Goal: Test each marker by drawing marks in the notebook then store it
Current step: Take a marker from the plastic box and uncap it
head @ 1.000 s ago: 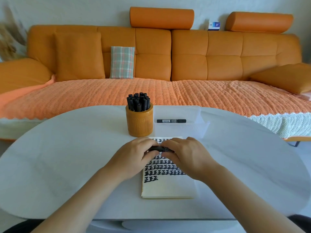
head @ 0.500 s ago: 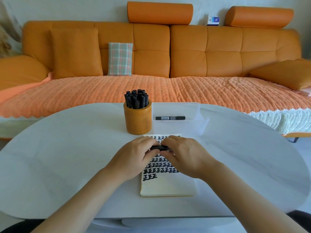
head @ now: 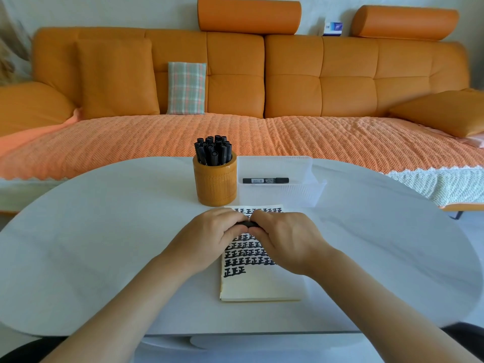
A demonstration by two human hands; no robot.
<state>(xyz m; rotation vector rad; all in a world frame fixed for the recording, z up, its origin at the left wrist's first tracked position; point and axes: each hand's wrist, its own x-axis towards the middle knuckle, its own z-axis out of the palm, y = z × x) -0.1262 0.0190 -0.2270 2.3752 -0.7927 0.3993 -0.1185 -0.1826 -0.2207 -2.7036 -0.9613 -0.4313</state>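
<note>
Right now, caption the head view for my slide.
Left hand and right hand grip a marker over the notebook.

at the centre of the frame the left hand (head: pixel 209 235) and right hand (head: pixel 284 238) meet over the open cream-paged notebook (head: pixel 262 286), both curled round a short black marker (head: pixel 247 224) held level between them. rows of thick black marks (head: pixel 242 258) fill the page's upper part. above, an orange cylindrical holder of black markers (head: pixel 215 183) stands just left of a clear plastic tray (head: pixel 281 195) with one black marker with a white label (head: pixel 265 180) lying in it, all on the white oval table (head: pixel 104 244). an orange sofa (head: pixel 288 74) fills the top.
</note>
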